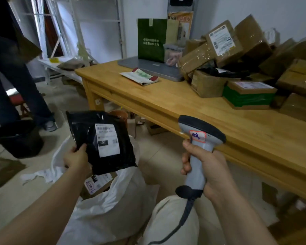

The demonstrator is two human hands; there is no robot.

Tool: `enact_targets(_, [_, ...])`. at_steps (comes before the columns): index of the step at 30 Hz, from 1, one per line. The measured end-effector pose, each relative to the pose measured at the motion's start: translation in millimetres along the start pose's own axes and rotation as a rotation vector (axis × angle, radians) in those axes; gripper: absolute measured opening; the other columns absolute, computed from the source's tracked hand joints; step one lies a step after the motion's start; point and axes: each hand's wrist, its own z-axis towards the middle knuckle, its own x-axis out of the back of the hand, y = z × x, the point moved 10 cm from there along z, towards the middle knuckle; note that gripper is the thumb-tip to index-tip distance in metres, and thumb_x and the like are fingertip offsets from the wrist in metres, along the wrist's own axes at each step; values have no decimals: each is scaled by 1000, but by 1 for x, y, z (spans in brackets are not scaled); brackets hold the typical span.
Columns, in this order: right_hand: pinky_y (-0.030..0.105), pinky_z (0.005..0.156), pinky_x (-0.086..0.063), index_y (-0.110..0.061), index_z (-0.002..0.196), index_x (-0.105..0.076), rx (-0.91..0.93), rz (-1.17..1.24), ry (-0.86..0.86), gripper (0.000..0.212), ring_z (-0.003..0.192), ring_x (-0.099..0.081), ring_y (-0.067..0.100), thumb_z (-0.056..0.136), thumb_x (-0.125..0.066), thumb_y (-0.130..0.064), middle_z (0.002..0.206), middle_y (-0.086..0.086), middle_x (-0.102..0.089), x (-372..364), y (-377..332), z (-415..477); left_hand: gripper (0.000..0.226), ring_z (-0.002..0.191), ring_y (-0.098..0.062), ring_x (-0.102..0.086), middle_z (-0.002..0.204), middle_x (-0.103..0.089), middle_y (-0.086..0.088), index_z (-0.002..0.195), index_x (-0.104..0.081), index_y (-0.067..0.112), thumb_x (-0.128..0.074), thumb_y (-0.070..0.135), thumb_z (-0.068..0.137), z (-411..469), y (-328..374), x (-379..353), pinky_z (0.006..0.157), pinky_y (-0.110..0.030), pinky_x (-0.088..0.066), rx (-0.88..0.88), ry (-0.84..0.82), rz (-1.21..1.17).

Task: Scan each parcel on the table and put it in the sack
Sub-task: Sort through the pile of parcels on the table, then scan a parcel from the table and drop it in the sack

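While the left hand (76, 159) pinches the black parcel (85, 128) by its lower left edge, thumb on the front, white label facing the camera, the right hand (207, 167) is wrapped fully round the handle of the scanner (200, 135), centre right of frame. The scanner head points up-left toward the table (184, 110) edge, not at the label. The parcel is at centre left, held in the air just above the open mouth of the white sack (113, 206) at lower centre. A labelled parcel (97, 183) already lies inside.

Likely step: scan this one, then drop it; can't tell whether it has been read. To do it well, swing the scanner head left and down onto the label's barcode, hold the parcel flat and steady, keep the thumb clear of the label, and tilt the glossy film off the glare. Then release over the sack mouth, not the floor. The cardboard boxes (237, 55) piled upper right and a white mailer (140, 76) at top centre look not yet scanned.
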Motion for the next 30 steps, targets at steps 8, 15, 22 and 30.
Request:
enact_targets(8, [26,39,-43,-6,80,-63,-38,-12,47,6,37,-44,15,81,-68,-9,52,9,-52,4,12,15,90,120,-39,-49,137,-48,-15,141,-42,11,-72,49,65,-5,-91,-23,98,-43,-42,275,-163,332])
enact_targets(15, [25,40,-42,-9,75,-59,46,97,191,10,37,-43,14,81,-67,-9,51,8,-51,59,-26,15,63,137,-27,-32,147,-34,-10,143,-41,19,-60,34,85,-160,32,-206,108,-40,-34,-363,-686,401])
enact_targets(22, [22,40,-44,-10,78,-60,198,215,371,9,37,-45,13,82,-67,-8,51,4,-51,154,-92,2,58,131,-21,-39,147,-35,-3,144,-41,21,-62,29,91,-337,71,-338,108,-39,-38,-762,-1039,478])
enact_targets(30, [25,38,-43,-8,78,-60,313,326,410,14,37,-44,15,70,-71,-6,52,7,-52,227,-148,-7,68,136,-23,-36,147,-39,-7,146,-37,16,-69,26,87,-474,84,-460,110,-38,-36,-1185,-1147,676])
